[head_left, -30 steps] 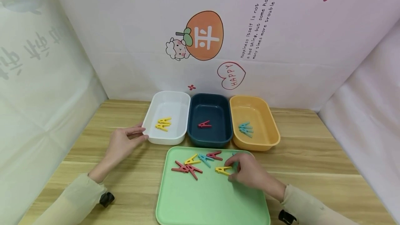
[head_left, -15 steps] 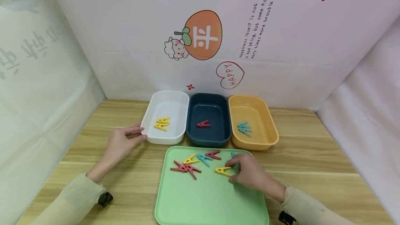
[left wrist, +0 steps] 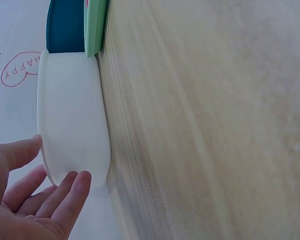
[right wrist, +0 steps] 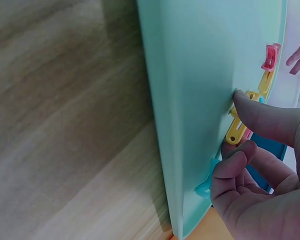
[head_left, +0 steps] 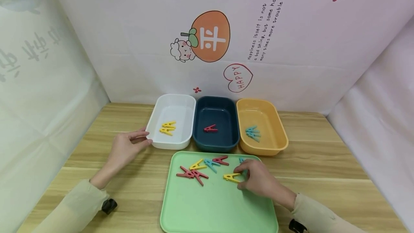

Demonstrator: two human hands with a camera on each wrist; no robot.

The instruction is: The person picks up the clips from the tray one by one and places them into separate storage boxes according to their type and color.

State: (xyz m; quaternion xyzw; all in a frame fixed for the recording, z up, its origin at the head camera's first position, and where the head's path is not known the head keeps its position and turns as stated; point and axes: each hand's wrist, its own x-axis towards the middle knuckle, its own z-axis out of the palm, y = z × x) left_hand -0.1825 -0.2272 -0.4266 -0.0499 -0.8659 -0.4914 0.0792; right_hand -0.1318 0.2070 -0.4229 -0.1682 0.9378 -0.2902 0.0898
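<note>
In the head view my right hand (head_left: 258,179) is over a green tray (head_left: 216,208), its thumb and index finger pinching the spread ends of a yellow clothespin (head_left: 230,177). The right wrist view shows this yellow clothespin (right wrist: 235,130) between thumb and forefinger, low over the tray. Partly hidden behind that hand lies a blue clothespin (right wrist: 205,186). My left hand (head_left: 126,150) touches the near left corner of a white bin (head_left: 155,136) with extended fingers. In the left wrist view its thumb meets the rim and the other fingertips lie along the outer wall (left wrist: 75,110).
Red clothespins (head_left: 198,177), another yellow one (head_left: 197,164) and a blue one (head_left: 211,164) lie on the tray's far side. Behind it, a navy bin (head_left: 216,146) holds one red clothespin and an orange bin (head_left: 271,150) holds blue ones. Two yellow ones (head_left: 167,128) lie in the white bin.
The yellow clothespin at my right fingertips has shifted very slightly to the right with the hand. My left hand stays at the white bin.
</note>
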